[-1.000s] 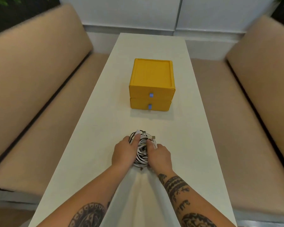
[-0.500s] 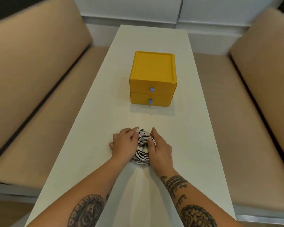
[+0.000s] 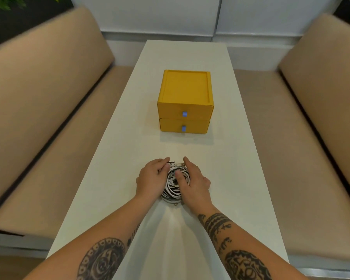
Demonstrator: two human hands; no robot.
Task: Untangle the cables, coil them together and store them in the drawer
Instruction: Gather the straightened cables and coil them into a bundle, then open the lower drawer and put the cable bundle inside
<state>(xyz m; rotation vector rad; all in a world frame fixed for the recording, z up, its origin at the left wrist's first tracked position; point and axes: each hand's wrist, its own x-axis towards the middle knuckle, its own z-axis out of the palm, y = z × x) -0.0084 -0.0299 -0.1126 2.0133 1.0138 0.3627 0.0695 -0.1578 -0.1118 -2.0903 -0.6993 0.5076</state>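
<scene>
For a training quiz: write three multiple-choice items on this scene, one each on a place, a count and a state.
1. Where is the cable bundle? A on the floor; B on the table between the left hand and right hand; C on a bench.
2. How many drawers has the yellow box? A one; B two; C three.
3. The drawers are: A both shut; B top open; C bottom open.
Key: B, both hands grip it; B, two blue pulls; A, both fronts flush.
</scene>
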